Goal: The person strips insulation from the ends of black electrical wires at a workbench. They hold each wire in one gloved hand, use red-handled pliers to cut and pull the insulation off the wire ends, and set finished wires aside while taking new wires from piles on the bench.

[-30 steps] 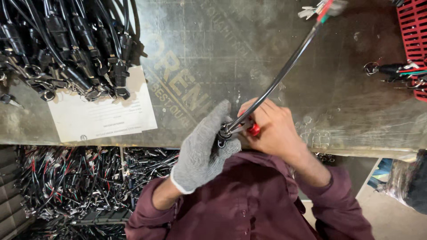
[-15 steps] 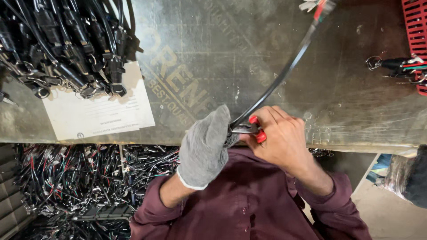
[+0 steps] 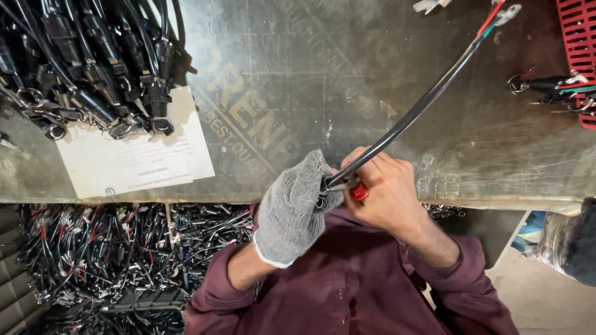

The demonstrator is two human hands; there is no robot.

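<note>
At the bench: a person in a maroon shirt [image 3: 347, 291] worked at the near edge of a worn grey worktop [image 3: 298, 80], seen from straight overhead.
Left hand: the left hand [image 3: 292, 208], in a grey knitted glove, was closed around the near end of a black cable [image 3: 416, 111], just below the centre of the view.
Right hand: the right hand [image 3: 385, 195], bare, was curled tight around a small red-handled tool [image 3: 357, 189] set against that same cable end; the two hands touched.
Cable: the black cable rose from the hands toward 1 o'clock and ended near the top edge, where red and green wires [image 3: 490, 22] split out to a metal terminal.
Surface: the worktop was scuffed and stained, with faded lettering across its middle; a sheet of white paper [image 3: 133, 155] lay at 9 o'clock.
At 10 o'clock: a heap of black cables with plugs [image 3: 87, 62] lay partly over the paper's top edge.
At 2 o'clock: a red plastic crate [image 3: 580, 49] stood at the right edge, with a few more finished cable ends [image 3: 549, 87] beside it.
Room: under the bench at 8 o'clock a large tangle of dark wires [image 3: 105, 254] was piled; at 4 o'clock a pale floor [image 3: 534, 291] showed, with a blue object, too small to make out, above it.
</note>
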